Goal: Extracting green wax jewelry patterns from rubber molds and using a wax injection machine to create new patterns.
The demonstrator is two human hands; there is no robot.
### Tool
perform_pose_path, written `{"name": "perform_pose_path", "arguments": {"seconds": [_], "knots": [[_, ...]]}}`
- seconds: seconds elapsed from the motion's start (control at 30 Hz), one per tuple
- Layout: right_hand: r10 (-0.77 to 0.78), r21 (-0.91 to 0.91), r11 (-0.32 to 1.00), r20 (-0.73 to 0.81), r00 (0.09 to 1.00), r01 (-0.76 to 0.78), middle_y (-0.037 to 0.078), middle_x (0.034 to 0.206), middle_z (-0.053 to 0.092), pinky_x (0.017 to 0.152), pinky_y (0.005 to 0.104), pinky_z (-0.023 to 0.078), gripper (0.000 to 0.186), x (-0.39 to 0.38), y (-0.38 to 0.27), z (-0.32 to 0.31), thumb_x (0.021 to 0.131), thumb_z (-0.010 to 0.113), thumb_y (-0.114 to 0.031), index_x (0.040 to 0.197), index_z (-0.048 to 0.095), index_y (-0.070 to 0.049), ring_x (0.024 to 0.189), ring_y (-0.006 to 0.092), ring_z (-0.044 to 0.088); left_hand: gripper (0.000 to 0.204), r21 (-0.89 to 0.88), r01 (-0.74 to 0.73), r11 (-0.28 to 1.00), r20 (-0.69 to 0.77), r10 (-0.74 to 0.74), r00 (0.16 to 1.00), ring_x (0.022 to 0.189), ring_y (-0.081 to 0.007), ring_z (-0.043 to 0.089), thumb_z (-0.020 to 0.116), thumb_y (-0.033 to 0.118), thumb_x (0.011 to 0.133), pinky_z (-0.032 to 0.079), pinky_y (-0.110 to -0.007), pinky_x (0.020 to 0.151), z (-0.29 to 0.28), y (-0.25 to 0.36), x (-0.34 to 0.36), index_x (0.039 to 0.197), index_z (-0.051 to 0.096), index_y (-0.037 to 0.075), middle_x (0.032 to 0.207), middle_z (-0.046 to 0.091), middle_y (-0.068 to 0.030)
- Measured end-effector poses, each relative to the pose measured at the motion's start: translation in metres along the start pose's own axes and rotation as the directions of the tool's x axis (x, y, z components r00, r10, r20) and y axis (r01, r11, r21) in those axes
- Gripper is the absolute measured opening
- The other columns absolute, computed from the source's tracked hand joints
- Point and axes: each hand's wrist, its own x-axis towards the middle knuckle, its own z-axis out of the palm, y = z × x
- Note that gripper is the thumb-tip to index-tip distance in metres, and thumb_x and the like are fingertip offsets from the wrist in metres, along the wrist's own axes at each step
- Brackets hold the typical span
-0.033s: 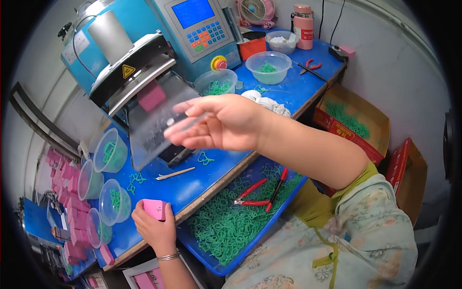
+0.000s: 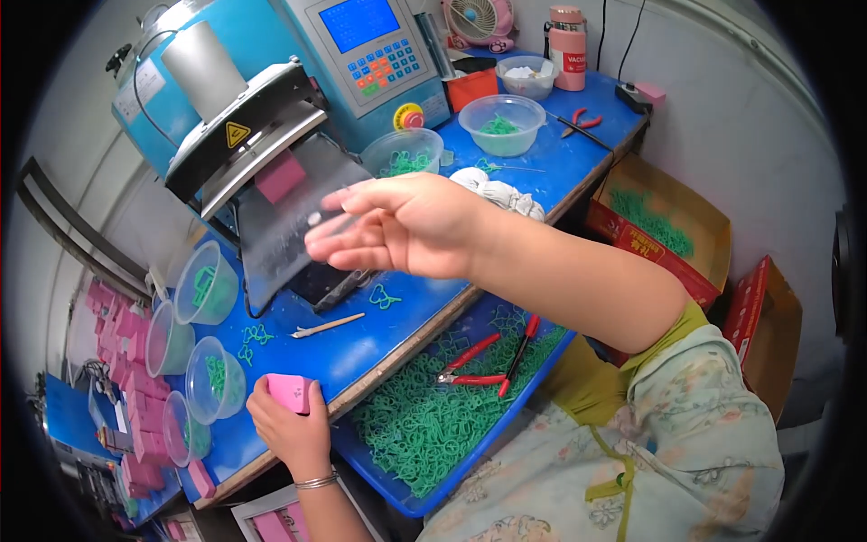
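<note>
My left hand is wrapped round a pink block at the table's front edge; small dark marks show on its face. My right hand is raised before the blue machine, its fingers apart. Its fingertips are by a tilted clear panel with a white round spot; whether they touch it I cannot tell. Another pink block shows beneath the press head. Below the panel, a wooden-handled stick and green shaped bands lie on the blue tabletop.
Clear bowls of green bands stand at left, near stacked pink blocks. A blue tray heaped with green bands, with red-handled cutters on top, is below the table edge. An open carton stands at right.
The clear panel has shifted slightly upward beside my right hand. My right hand has scarcely moved, and my left hand keeps its hold on the pink block.
</note>
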Motion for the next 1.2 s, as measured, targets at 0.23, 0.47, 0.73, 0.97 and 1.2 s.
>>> {"name": "perform_pose_path", "arguments": {"seconds": [0.23, 0.47, 0.73, 0.97, 1.2], "knots": [[-0.220, -0.466, 0.870, -0.073, 0.973, 0.162, 0.013, 0.074, 0.062, 0.049, 0.0242, 0.045, 0.036, 0.029, 0.014, -0.019, 0.093, 0.045, -0.032, 0.099, 0.052, 0.003, 0.053, 0.0132, 0.058, 0.062, 0.009, -0.014, 1.000, -0.003, 0.014, 1.000, 0.100, -0.0355, 0.045, 0.068, 0.032, 0.070, 0.036, -0.042, 0.085, 0.001, 0.001, -0.001, 0.115, 0.041, -0.001, 0.105, 0.046, -0.0172], [-0.424, -0.476, 0.804, -0.039, 0.905, 0.357, 0.004, 0.053, 0.052, 0.037, 0.0218, 0.031, 0.038, 0.042, 0.033, -0.024, 0.092, 0.047, -0.035, 0.084, 0.054, 0.001, 0.039, 0.0070, 0.040, 0.062, 0.007, -0.026, 1.000, 0.000, 0.026, 1.000, 0.101, -0.0357, 0.045, 0.067, 0.031, 0.070, 0.036, -0.043, 0.086, 0.000, 0.001, 0.000, 0.115, 0.041, -0.001, 0.106, 0.046, -0.0174], [-0.173, -0.276, 0.955, -0.208, 0.963, 0.112, 0.000, 0.045, 0.035, 0.035, 0.0255, 0.021, 0.035, 0.049, 0.016, -0.013, 0.087, 0.048, -0.032, 0.071, 0.051, 0.000, 0.035, 0.0085, 0.028, 0.062, -0.005, -0.012, 1.000, -0.010, 0.012, 1.000, 0.100, -0.0362, 0.046, 0.067, 0.032, 0.070, 0.037, -0.043, 0.086, 0.000, -0.001, -0.001, 0.115, 0.041, -0.002, 0.106, 0.046, -0.0181], [-0.030, -0.238, 0.971, -0.091, 0.995, 0.008, 0.001, 0.043, 0.032, 0.033, 0.0270, 0.017, 0.042, 0.055, 0.016, -0.026, 0.086, 0.042, -0.036, 0.058, 0.045, -0.005, 0.032, 0.0109, 0.026, 0.061, -0.002, -0.034, 0.999, 0.005, 0.034, 0.999, 0.100, -0.0368, 0.045, 0.066, 0.031, 0.072, 0.036, -0.043, 0.086, 0.001, -0.001, -0.001, 0.116, 0.041, -0.002, 0.106, 0.046, -0.0192], [0.020, -0.233, 0.971, -0.151, 0.988, -0.055, 0.000, 0.040, 0.034, 0.031, 0.0251, 0.018, 0.040, 0.067, 0.010, -0.021, 0.089, 0.042, -0.032, 0.057, 0.044, -0.007, 0.030, 0.0099, 0.027, 0.062, -0.022, -0.034, 0.999, 0.027, 0.034, 0.999, 0.101, -0.0381, 0.045, 0.067, 0.028, 0.072, 0.036, -0.044, 0.088, -0.002, 0.002, 0.001, 0.117, 0.040, -0.004, 0.108, 0.046, -0.0205]]}}
